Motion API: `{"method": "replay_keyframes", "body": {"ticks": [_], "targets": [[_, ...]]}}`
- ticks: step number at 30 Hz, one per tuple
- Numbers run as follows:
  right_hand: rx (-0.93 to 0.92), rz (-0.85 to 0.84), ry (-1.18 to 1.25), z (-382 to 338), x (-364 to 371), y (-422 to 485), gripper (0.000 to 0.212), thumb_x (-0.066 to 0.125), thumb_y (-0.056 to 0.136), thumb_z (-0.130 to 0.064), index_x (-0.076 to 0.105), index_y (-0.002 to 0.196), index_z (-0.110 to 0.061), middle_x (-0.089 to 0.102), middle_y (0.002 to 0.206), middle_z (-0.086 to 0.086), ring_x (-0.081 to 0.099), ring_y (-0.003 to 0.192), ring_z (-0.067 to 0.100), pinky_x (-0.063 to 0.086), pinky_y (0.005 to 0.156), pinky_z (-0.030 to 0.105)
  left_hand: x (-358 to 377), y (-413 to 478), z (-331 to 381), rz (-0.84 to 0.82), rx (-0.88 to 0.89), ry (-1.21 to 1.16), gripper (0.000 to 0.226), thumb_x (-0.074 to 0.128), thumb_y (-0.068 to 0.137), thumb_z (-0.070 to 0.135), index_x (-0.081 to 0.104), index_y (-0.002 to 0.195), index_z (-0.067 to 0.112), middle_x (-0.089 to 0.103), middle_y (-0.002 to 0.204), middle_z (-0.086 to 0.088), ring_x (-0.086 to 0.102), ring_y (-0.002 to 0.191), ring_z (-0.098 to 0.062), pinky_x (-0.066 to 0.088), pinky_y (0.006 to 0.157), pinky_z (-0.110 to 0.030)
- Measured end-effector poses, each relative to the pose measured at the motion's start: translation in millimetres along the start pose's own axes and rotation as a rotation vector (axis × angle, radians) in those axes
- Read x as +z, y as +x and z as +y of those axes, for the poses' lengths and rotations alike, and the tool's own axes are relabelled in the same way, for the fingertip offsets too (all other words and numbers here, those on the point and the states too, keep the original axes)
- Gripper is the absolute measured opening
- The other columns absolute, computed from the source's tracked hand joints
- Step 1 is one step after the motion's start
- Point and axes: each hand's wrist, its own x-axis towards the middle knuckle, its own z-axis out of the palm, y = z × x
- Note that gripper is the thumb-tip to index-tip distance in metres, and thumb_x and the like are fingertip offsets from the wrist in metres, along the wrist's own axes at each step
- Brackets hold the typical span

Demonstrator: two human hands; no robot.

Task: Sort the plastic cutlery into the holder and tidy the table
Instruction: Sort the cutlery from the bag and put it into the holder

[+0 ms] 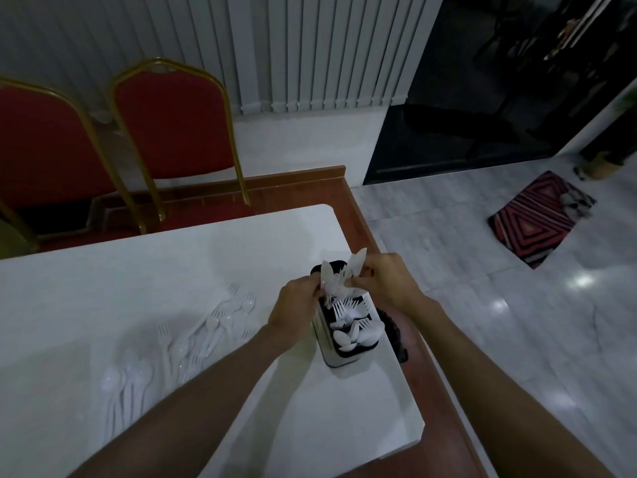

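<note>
left grip (296, 305): your fingers pinch the white cutlery bundle (336, 282).
right grip (382, 281): pinches the same bundle.
holder (329, 355): directly beneath both grips, partly filled.
loose cutlery (193, 339): on counter (310, 408), left of your grips.

1. A dining room, home or small hall: white table (165, 270) bearing loose plastic cutlery (206, 327).
2. Behind the table, two red padded chairs (172, 122) with gold frames, and vertical blinds (310, 46).
3. Right of the table, glossy tiled floor (448, 250) with a striped mat (537, 219).
</note>
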Motion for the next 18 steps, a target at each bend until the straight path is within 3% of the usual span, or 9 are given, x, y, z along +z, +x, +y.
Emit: {"method": "replay_keyframes", "body": {"ticks": [2,4,7,10,13,18], "targets": [[-0.044,0.037,-0.015,6,3,4,0.037,0.084,0.068,-0.023,0.054,0.062,-0.042,0.068,0.073,-0.009,0.061,0.072,0.007,0.052,0.066,0.029,0,1,-1,-0.035,0.031,0.059,0.013,0.046,0.091,0.005,0.058,0.094,0.004,0.065,0.08,-0.012,0.061,0.071,-0.029,0.051,0.067,-0.045],[-0.071,0.047,-0.021,13,4,5,0.038,0.085,0.067,-0.023,0.052,0.062,-0.04,0.07,0.075,-0.007,0.059,0.077,0.015,0.052,0.068,0.039,-1,-1,0,-0.052,0.045,0.092,0.018,0.042,0.094,0.007,0.055,0.106,0.008,0.066,0.084,-0.011,0.061,0.073,-0.029,0.052,0.069,-0.044],[-0.103,0.06,0.002,13,0,3,0.034,0.086,0.066,-0.022,0.057,0.062,-0.039,0.071,0.076,-0.009,0.059,0.078,0.015,0.052,0.069,0.04,-3,-6,1,-0.025,0.07,0.091,0.03,0.039,0.098,0.012,0.044,0.127,0.016,0.065,0.086,-0.008,0.06,0.072,-0.026,0.048,0.065,-0.036],[-0.115,0.114,0.014,15,-4,0,0.019,0.087,0.064,-0.024,0.07,0.067,-0.03,0.071,0.076,-0.014,0.058,0.077,0.011,0.052,0.071,0.035,-4,-7,1,0.031,0.115,0.087,0.021,0.039,0.099,0.014,0.052,0.116,0.013,0.063,0.082,-0.007,0.055,0.068,-0.02,0.043,0.062,-0.031],[-0.109,0.14,0.007,21,4,-6,0.015,0.086,0.065,-0.027,0.071,0.069,-0.028,0.071,0.078,-0.017,0.058,0.079,0.01,0.051,0.077,0.037,-4,-6,1,0.072,0.136,0.065,0.012,0.046,0.096,0.011,0.056,0.102,0.009,0.061,0.079,-0.005,0.052,0.066,-0.017,0.039,0.06,-0.027],[-0.054,-0.019,0.036,18,1,3,0.01,0.078,0.073,-0.035,0.069,0.074,-0.032,0.069,0.084,-0.009,0.062,0.083,0.008,0.053,0.078,0.038,-3,-5,-2,0.051,0.107,0.066,0.009,0.047,0.095,0.011,0.055,0.1,0.011,0.065,0.082,-0.003,0.06,0.071,-0.021,0.046,0.063,-0.032]]}}
